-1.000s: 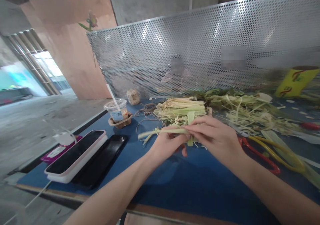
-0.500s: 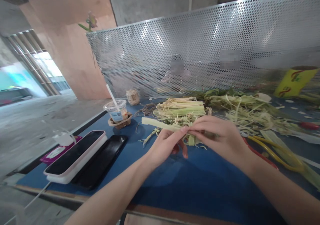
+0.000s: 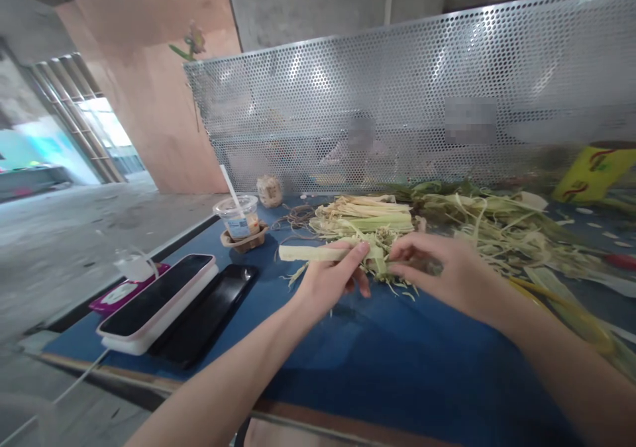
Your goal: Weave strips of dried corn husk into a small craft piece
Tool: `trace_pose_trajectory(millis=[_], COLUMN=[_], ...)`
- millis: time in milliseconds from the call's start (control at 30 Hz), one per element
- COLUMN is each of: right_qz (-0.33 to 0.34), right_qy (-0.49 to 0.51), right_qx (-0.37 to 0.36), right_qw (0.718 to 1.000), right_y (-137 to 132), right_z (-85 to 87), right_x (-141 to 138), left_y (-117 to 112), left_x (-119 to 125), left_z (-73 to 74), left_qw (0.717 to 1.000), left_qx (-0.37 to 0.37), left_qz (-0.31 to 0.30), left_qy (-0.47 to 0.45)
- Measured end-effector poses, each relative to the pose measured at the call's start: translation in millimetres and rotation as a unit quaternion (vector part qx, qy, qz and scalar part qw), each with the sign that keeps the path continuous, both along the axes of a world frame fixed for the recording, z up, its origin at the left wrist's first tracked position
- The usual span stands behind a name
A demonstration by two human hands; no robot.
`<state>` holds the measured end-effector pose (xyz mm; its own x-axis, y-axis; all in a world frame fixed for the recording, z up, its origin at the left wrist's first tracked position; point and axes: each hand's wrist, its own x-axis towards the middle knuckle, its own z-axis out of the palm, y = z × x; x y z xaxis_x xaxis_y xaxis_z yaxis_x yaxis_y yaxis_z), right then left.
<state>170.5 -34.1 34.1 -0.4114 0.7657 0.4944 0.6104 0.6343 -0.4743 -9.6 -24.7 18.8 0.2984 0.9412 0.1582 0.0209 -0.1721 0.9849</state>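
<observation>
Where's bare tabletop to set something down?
Largest patch: blue tabletop between the left forearm and right forearm, below the left hand and right hand. Smaller: between the black flat object and left forearm. Crowded: behind the hands, with stacked pale strips; right side, with plant scraps and a yellow handle.

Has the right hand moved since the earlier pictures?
Yes: judged against the drink cup, the right hand has shifted slightly right, away from the left hand, which holds a pale strip.
</observation>
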Motion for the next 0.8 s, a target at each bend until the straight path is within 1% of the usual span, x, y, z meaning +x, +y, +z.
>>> trace_pose_trajectory(millis=[67,133,167,233,300,333,400,467,500,567,667,733,800], right_qz=[-0.019,-0.061,-0.072,-0.056,-0.017,-0.006,-0.010,-0.011,-0.002,0.022,0.059,0.089,0.132], right_qy=[0.014,0.048,0.059,0.043,-0.001,-0.030,-0.081,-0.102,-0.095,-0.046,0.024,0.061,0.125], right_qx=[0.009,0.051,0.077,0.117,0.128,0.116,0.075,0.029,0.009,-0.016,-0.056,-0.093,-0.133], right_qw=[1.000,0.996,0.993,0.991,0.992,0.993,0.994,0.994,0.995,0.999,0.996,0.990,0.974], right_y=[1,2,2,3,3,3,5,6,7,7,5,2,-1], right_z=[-1.4,-1.0,0.1,3.7,7.7,9.1,10.2,9.2,8.5,7.3,7.6,8.2,8.3], right_x=[1,1,1,-2,-6,-8,-12,-14,-14,-15,-16,-18,-20], left_y=[0,-2,-3,-7,-11,-13,-16,-17,-18,-17,-15,-12,-10], left_x=[0,1,1,2,3,4,5,6,7,8,11,12,13], left_z=[-1.1,-2.5,-3.1,-4.0,-4.1,-3.9,-3.3,-3.1,-3.5,-5.9,-13.4,-18.9,-22.6], left_qw=[0.999,0.996,0.994,0.989,0.983,0.981,0.978,0.976,0.975,0.974,0.976,0.979,0.981], left_qx=[0.024,0.049,0.062,0.084,0.099,0.103,0.107,0.108,0.107,0.103,0.095,0.087,0.077], left_qz=[-0.001,-0.009,-0.021,-0.055,-0.089,-0.100,-0.108,-0.113,-0.116,-0.130,-0.145,-0.137,-0.131], left_qy=[0.033,0.071,0.087,0.111,0.126,0.133,0.143,0.153,0.156,0.153,0.134,0.121,0.122])
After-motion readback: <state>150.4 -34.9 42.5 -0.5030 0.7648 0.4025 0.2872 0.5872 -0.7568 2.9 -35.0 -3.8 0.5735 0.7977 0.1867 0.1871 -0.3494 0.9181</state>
